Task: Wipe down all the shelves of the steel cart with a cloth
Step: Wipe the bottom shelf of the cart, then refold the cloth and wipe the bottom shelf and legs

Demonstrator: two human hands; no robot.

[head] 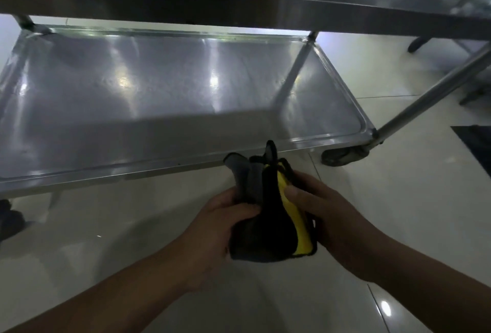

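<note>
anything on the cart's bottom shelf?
Bottom shelf shows bare steel with light reflections. The upper shelf hides its far edge. The cloth is off it, in both hands.

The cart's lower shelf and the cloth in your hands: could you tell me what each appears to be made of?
The lower shelf looks like polished sheet steel: it mirrors light patches and has a raised rolled rim. The cloth, bunched between the left hand and right hand, seems a soft plush fabric, possibly microfibre, grey and yellow with dark edging.
</note>
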